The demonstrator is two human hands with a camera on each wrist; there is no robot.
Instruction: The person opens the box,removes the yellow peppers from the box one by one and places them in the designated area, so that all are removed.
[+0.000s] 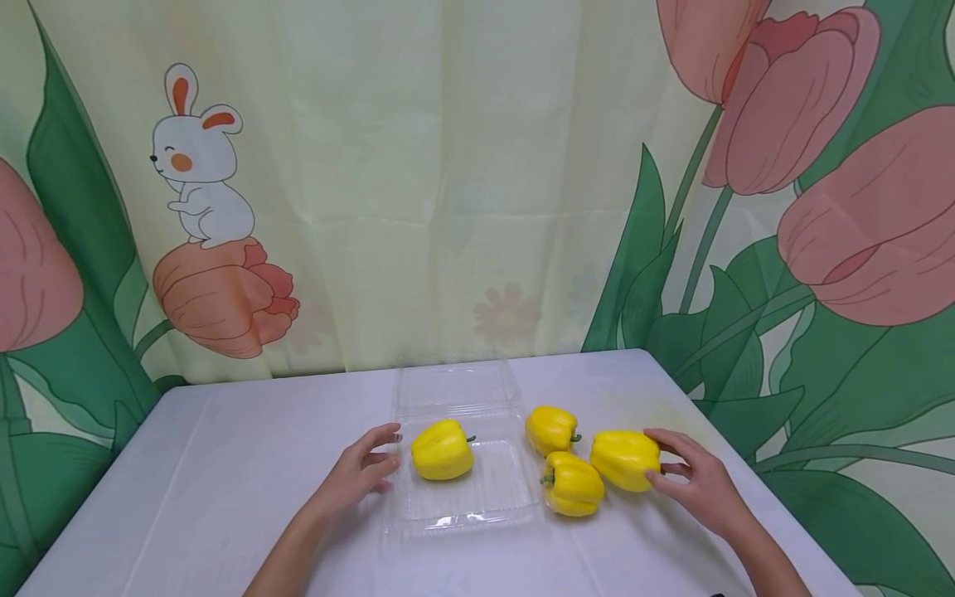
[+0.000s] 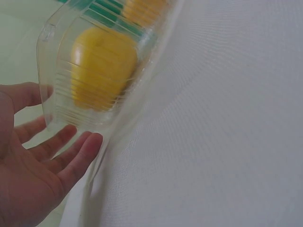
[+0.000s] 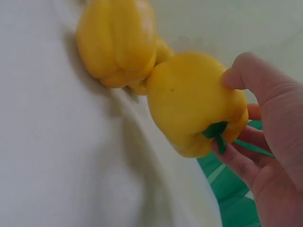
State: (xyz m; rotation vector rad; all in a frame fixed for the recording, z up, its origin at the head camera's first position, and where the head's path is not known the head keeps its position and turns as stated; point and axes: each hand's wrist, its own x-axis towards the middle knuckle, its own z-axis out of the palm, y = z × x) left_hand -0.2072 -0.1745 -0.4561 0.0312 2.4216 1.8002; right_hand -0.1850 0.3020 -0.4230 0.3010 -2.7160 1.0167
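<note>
A clear plastic clamshell container [image 1: 496,481] lies with its lid folded back, and one yellow bell pepper [image 1: 442,450] sits in its base. At the container's left side is my left hand [image 1: 361,468], its fingers spread and relaxed around the edge; the left wrist view shows the fingertips [image 2: 94,142] by the clear wall. My right hand [image 1: 701,481] grips another yellow bell pepper [image 1: 625,458], thumb on one side and fingers near its green stem [image 3: 220,143]. Two more yellow bell peppers, one farther back [image 1: 550,429] and one nearer [image 1: 573,485], lie between the container and the held one.
The container's transparent lid [image 1: 455,385] lies toward the back edge of the table. A white cloth [image 1: 224,473] covers the tabletop. Behind it hangs a curtain [image 1: 373,166] printed with tulips and a rabbit.
</note>
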